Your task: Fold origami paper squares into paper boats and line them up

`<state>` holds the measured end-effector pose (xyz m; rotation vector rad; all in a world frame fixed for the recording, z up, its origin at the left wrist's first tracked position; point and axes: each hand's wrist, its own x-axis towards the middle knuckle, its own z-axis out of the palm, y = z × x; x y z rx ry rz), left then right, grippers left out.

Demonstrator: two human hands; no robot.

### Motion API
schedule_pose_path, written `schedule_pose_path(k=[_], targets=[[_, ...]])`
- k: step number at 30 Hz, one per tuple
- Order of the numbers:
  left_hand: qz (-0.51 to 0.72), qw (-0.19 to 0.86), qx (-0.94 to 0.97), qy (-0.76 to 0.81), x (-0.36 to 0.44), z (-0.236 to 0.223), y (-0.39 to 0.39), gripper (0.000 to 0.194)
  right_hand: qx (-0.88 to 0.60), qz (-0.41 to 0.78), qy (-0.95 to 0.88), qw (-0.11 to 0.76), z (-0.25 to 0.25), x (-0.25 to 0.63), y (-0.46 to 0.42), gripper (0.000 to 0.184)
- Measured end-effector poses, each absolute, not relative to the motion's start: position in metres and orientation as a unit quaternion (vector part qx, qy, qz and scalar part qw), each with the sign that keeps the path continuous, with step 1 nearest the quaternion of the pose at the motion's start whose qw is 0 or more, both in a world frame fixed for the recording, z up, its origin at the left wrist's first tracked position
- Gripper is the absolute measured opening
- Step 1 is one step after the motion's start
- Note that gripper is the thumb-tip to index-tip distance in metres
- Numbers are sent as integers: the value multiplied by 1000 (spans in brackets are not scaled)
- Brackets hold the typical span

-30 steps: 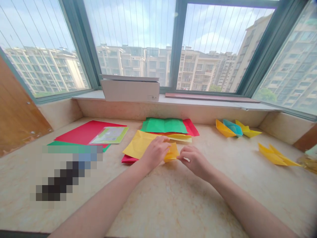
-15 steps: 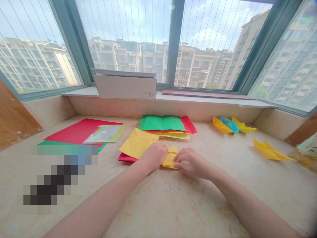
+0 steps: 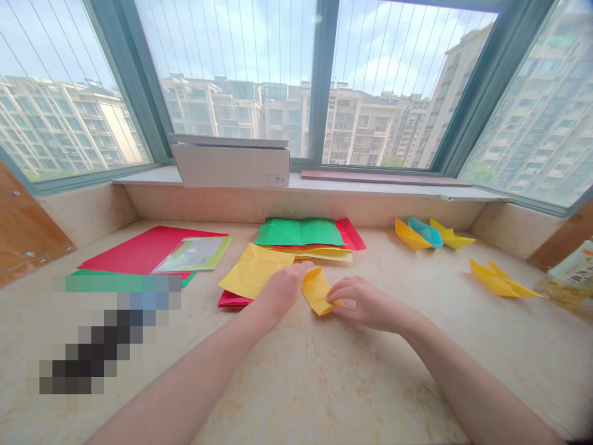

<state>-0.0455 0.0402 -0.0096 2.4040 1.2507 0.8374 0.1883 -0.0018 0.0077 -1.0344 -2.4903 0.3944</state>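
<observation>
A small folded piece of yellow paper point(image 3: 317, 295) lies on the countertop between my hands, its top edge lifted slightly. My left hand point(image 3: 288, 283) is closed at its upper left edge, fingertips partly hidden behind the hand. From the other side, my right hand point(image 3: 360, 301) pinches the paper's right edge between thumb and fingers. Beside my left wrist, a larger creased yellow sheet point(image 3: 254, 271) rests on folded red paper point(image 3: 234, 300). Behind my hands lies a stack topped by a creased green sheet point(image 3: 303, 232), with red and yellow paper under it.
Folded paper boats, yellow point(image 3: 410, 235) and blue point(image 3: 425, 233) among them, sit at the back right; another yellow boat point(image 3: 500, 279) is nearer. A jar point(image 3: 572, 278) stands at the right edge. Red sheets point(image 3: 134, 247) and a clear packet point(image 3: 197, 254) lie left. A white box point(image 3: 231, 165) occupies the sill.
The small yellow paper has turned at an angle and its face looks different, with the upper flap no longer showing flat. Both hands remain beside it; the whole view has shifted slightly.
</observation>
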Motion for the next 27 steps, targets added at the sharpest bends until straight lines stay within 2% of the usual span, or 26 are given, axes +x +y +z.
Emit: schedule_pose_path(k=[4, 11, 16, 20, 23, 27], targets=[[267, 85, 856, 435, -47, -11, 41, 41, -369, 160, -890, 214, 9, 191, -1, 18], [231, 63, 864, 443, -44, -7, 36, 33, -364, 173, -881, 249, 5, 189, 2, 15], [250, 66, 860, 441, -43, -5, 36, 23, -381, 140, -883, 235, 4, 190, 3, 16], [259, 69, 850, 454, -43, -7, 38, 20, -391, 161, -872, 249, 1, 192, 5, 17], [245, 45, 850, 464, -45, -7, 39, 28, -391, 189, -864, 255, 1, 194, 6, 17], [214, -51, 887, 407, -47, -6, 40, 48, -358, 215, -877, 236, 6, 195, 7, 18]])
